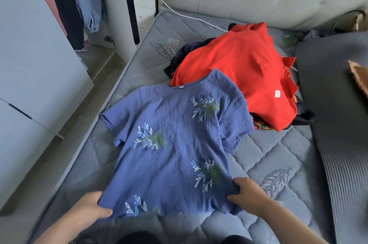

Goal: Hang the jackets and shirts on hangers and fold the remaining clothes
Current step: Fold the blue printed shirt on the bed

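A blue leaf-printed T-shirt was spread flat on the quilted mattress. Its hem was pinched at one corner by the left hand and at the other by the right hand. A red polo shirt was heaped on dark clothes just beyond its collar.

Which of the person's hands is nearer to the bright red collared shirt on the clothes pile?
Right. The right hand grips the hem of the blue leaf-print shirt, below the bright red collared shirt; the left hand grips the hem's other corner, farther left.
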A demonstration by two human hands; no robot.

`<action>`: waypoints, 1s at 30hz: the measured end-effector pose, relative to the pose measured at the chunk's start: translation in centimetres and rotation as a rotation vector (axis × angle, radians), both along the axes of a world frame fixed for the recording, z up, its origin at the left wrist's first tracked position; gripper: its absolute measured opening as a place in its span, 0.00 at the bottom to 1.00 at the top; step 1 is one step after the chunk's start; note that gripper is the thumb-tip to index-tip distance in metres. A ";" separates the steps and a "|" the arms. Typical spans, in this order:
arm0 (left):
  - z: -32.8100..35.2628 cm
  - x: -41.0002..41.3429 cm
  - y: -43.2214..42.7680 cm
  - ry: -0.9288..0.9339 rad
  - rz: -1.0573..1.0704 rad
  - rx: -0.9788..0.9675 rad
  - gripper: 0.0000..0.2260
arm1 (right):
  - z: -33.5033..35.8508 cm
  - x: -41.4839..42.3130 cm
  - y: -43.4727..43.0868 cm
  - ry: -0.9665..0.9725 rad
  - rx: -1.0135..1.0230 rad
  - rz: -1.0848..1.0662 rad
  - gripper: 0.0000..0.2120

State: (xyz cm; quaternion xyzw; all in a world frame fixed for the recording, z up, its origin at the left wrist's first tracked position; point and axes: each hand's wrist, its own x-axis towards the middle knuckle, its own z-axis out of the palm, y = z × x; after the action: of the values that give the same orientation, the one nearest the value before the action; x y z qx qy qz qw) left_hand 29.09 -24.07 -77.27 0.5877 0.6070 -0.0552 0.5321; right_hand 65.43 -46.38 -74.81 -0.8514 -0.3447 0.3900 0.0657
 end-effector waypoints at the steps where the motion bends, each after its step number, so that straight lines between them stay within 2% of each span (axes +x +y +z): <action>1: 0.3 -0.3 -0.3 -0.055 0.094 -0.021 0.08 | 0.0 -0.2 -0.1 0.002 0.059 -0.089 0.13; 4: 1.9 -0.6 -0.3 -0.365 0.546 -0.102 0.08 | 0.9 -0.5 -0.7 0.268 0.392 -0.623 0.04; 6: 3.3 -0.5 -0.1 -0.593 0.710 -0.137 0.10 | 1.8 -0.6 -0.8 0.497 0.538 -0.890 0.06; 9: 5.2 0.1 0.0 -0.730 0.772 -0.201 0.10 | 3.0 -0.9 -0.9 0.731 0.592 -1.040 0.12; 13: 7.2 0.5 -0.5 -0.767 0.787 -0.404 0.10 | 4.5 -1.1 -1.4 1.068 0.604 -1.074 0.15; 15: 7.8 0.2 -0.9 -0.741 0.765 -0.422 0.11 | 4.6 -1.0 -1.9 1.074 0.639 -1.060 0.20; 18: 7.6 -0.2 -1.3 -0.646 0.696 -0.348 0.11 | 4.5 -0.9 -2.8 0.997 0.674 -1.079 0.22; 20: 7.1 -0.3 -1.2 -0.599 0.776 -0.205 0.14 | 4.6 -0.6 -3.2 0.916 0.703 -1.125 0.19; 22: 7.3 -0.4 -1.4 -0.676 0.849 -0.161 0.14 | 4.6 -0.5 -3.5 0.833 0.723 -1.169 0.15; 24: 7.3 -0.8 -1.6 -0.706 0.831 -0.224 0.13 | 4.5 -0.4 -3.8 0.792 0.730 -1.214 0.12; 26: 7.3 -0.9 -1.8 -0.689 0.775 -0.311 0.22 | 4.5 -0.4 -4.0 0.752 0.721 -1.241 0.11; 28: 6.8 -1.1 -2.0 -0.646 0.760 -0.377 0.26 | 4.9 -0.5 -4.2 0.731 0.684 -1.257 0.12; 30: 7.0 -1.5 -2.3 -0.568 0.707 -0.411 0.23 | 5.6 -0.8 -4.6 0.818 0.607 -1.236 0.11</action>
State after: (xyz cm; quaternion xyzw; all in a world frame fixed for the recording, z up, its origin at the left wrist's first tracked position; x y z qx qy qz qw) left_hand 27.61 -26.41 -70.30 0.2204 0.5769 0.1723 0.7674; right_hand 64.60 -50.97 -69.19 -0.6226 0.1497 0.4535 0.6199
